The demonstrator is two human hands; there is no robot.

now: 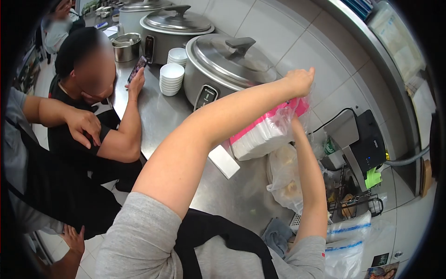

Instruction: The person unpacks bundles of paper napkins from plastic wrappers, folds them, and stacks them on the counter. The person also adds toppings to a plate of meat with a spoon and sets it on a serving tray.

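My left hand (301,83) reaches across to the far side of a clear plastic package with pink ends and a white stack inside (262,137). Its fingers are curled round the clear film at the package's top corner. My right hand (296,122) is at the package's right end, its fingers mostly hidden by the crinkled plastic. Beneath the package, a small white box (224,161) lies on the steel counter (223,200). A clear bag with pale contents (288,179) rests beside my right forearm.
Large lidded cookers (232,60) line the wall, with stacked white cups (171,79) beside them. A seated person (125,139) holds a phone (137,70) at left; another person's hand (84,126) is near. A black printer (364,146), wire basket (350,204) and grey cloth (277,235) are at right.
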